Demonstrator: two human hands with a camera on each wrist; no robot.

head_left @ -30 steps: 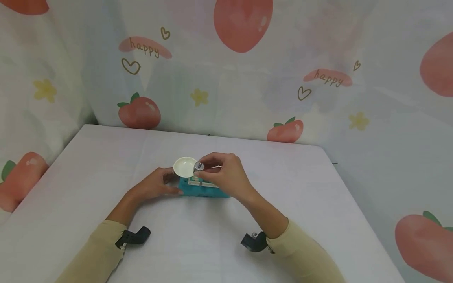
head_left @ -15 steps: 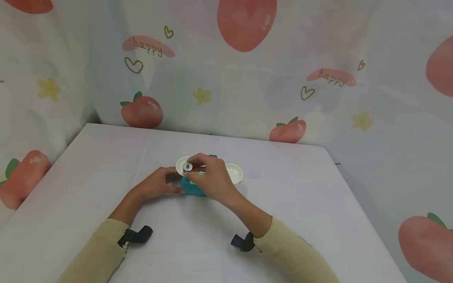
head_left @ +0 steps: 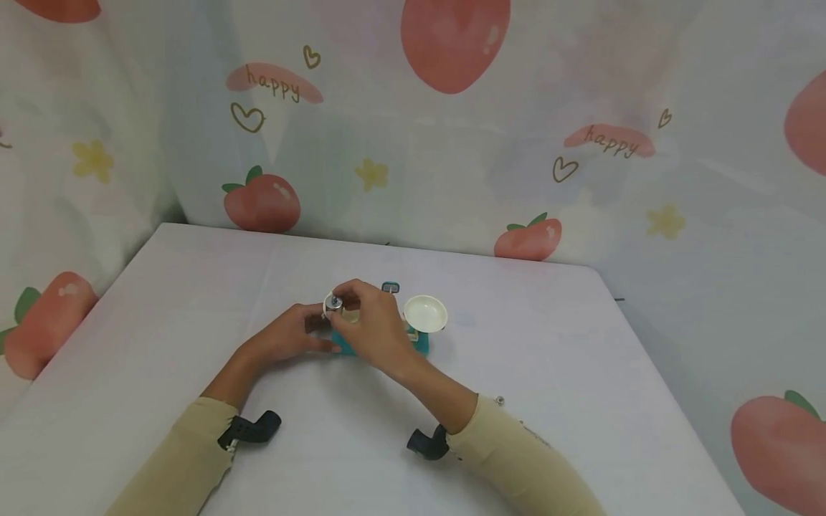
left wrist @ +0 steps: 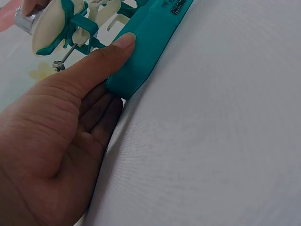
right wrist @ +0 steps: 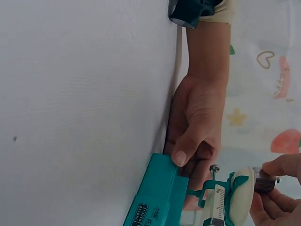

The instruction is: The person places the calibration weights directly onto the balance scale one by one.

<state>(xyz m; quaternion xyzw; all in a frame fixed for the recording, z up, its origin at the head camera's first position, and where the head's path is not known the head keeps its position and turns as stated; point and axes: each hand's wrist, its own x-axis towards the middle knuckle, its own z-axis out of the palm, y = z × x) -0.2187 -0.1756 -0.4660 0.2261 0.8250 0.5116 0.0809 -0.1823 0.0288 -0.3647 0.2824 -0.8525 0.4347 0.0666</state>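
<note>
A teal student balance with two cream pans stands on the white table. My left hand grips the left end of its base, thumb on the front face and fingers behind, as the left wrist view shows. My right hand reaches across the balance and pinches a silver metal weight with a small knob. In the right wrist view the weight's bottom is right at the left pan. The right pan is bare. My right hand hides the middle of the balance in the head view.
The white tabletop spreads around the balance. A fruit-printed cloth hangs behind and at the left side. Black wrist mounts sit at both sleeves, the right one low over the table.
My right hand has moved left with the weight, from beside the left pan to over it. The right pan has come into view. My left hand keeps its grip on the base.
</note>
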